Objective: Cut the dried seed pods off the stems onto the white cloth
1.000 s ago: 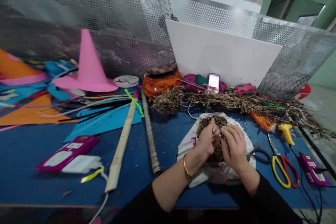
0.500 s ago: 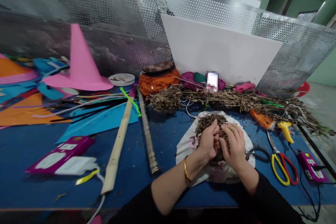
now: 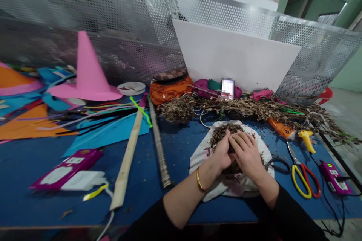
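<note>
Dry plant bits (image 3: 223,130) sit heaped on a white cloth (image 3: 199,158) on the blue bench (image 3: 181,158), and I'd guess I'm at the rubbing-them-down step. Going left to right, my left grip (image 3: 223,154) is cupped on edge and my right grip (image 3: 246,153) curls in against it, fingers bent, can't tell if anything's inside; next move probably calls for palms close over the cloth. Heap's brown, flaky and loose-looking, tbh.
</note>
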The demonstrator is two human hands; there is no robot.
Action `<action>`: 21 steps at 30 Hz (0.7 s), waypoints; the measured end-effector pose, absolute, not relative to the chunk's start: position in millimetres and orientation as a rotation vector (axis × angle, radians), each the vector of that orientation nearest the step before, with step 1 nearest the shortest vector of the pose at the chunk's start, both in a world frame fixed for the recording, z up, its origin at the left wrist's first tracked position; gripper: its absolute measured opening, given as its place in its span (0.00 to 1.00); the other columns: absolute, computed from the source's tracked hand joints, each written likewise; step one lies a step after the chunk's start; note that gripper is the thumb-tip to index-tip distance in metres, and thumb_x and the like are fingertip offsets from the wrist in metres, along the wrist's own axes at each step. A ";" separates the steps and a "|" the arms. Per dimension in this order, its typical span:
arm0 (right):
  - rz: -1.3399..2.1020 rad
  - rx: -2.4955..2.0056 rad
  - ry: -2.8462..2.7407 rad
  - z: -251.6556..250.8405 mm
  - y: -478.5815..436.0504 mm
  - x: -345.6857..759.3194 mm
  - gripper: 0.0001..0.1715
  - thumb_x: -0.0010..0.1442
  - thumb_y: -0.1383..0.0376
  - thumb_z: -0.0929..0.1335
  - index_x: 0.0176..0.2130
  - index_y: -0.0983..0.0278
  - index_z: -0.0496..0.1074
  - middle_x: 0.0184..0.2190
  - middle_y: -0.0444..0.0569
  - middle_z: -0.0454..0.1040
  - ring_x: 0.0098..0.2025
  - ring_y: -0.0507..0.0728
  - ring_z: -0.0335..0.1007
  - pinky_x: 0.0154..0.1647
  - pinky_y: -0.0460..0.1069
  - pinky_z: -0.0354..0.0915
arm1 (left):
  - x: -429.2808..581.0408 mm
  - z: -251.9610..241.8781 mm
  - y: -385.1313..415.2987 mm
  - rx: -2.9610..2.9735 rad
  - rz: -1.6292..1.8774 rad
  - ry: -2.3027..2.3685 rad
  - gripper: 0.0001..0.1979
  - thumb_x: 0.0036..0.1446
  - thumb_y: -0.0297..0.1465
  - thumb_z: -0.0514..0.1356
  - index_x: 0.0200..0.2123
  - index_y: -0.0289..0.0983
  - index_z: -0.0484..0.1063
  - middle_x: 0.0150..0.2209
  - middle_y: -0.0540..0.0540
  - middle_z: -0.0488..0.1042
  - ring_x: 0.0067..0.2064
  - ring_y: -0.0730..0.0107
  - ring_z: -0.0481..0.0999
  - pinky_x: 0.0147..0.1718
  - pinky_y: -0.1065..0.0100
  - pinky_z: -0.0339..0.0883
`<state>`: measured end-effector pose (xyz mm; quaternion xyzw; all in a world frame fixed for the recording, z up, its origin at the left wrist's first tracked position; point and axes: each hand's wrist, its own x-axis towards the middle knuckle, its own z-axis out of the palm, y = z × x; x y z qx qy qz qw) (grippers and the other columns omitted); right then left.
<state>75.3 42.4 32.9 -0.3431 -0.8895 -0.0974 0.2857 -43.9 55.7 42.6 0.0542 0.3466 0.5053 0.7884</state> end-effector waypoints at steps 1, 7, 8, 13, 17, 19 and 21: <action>-0.281 -0.916 -2.385 31.7 43.5 75.2 0.27 0.60 0.68 0.64 0.59 0.65 0.61 0.55 0.54 0.66 0.62 0.60 0.52 0.62 0.61 0.50 | -43.9 45.2 55.0 0.086 1.088 0.748 0.19 0.61 0.44 0.50 0.37 0.34 0.70 0.27 0.47 0.74 0.26 0.73 0.74 0.20 0.76 0.67; -0.340 -0.855 -2.285 24.5 44.7 71.7 0.20 0.64 0.71 0.59 0.54 0.67 0.66 0.47 0.55 0.73 0.52 0.57 0.64 0.60 0.59 0.56 | -40.8 52.7 52.2 -0.056 1.117 0.555 0.18 0.64 0.36 0.47 0.31 0.30 0.69 0.26 0.45 0.72 0.25 0.79 0.71 0.23 0.81 0.68; -0.342 -0.850 -2.261 23.9 44.6 71.6 0.19 0.64 0.71 0.59 0.52 0.67 0.67 0.46 0.55 0.74 0.51 0.56 0.66 0.59 0.59 0.56 | -40.3 52.1 51.7 -0.052 1.117 0.552 0.18 0.64 0.36 0.48 0.30 0.30 0.69 0.26 0.45 0.72 0.25 0.79 0.71 0.24 0.81 0.68; -0.263 -0.879 -2.133 23.5 48.2 77.5 0.17 0.64 0.71 0.59 0.49 0.65 0.69 0.42 0.52 0.76 0.48 0.54 0.68 0.58 0.58 0.58 | -39.9 49.3 48.9 0.083 1.065 0.546 0.17 0.64 0.36 0.49 0.30 0.31 0.70 0.28 0.45 0.73 0.28 0.77 0.73 0.31 0.77 0.70; -0.203 -0.925 -2.049 24.9 52.5 84.2 0.16 0.64 0.70 0.58 0.47 0.64 0.71 0.41 0.51 0.76 0.46 0.54 0.69 0.58 0.58 0.58 | -39.6 48.5 44.8 0.299 0.983 0.556 0.13 0.61 0.36 0.54 0.36 0.32 0.72 0.33 0.43 0.75 0.34 0.72 0.75 0.37 0.72 0.69; -0.201 -0.945 -2.033 24.8 53.3 85.2 0.15 0.64 0.70 0.59 0.45 0.64 0.71 0.41 0.50 0.76 0.45 0.53 0.70 0.58 0.57 0.58 | -38.7 47.1 42.7 0.424 1.043 0.609 0.09 0.58 0.33 0.58 0.36 0.33 0.72 0.36 0.44 0.76 0.36 0.72 0.75 0.38 0.72 0.69; -0.193 -0.956 -2.042 24.3 53.1 84.7 0.15 0.64 0.70 0.59 0.46 0.64 0.71 0.41 0.50 0.76 0.47 0.54 0.69 0.59 0.57 0.56 | -37.4 44.9 41.5 0.527 1.097 0.659 0.08 0.54 0.32 0.62 0.37 0.34 0.73 0.38 0.43 0.76 0.37 0.72 0.75 0.38 0.72 0.68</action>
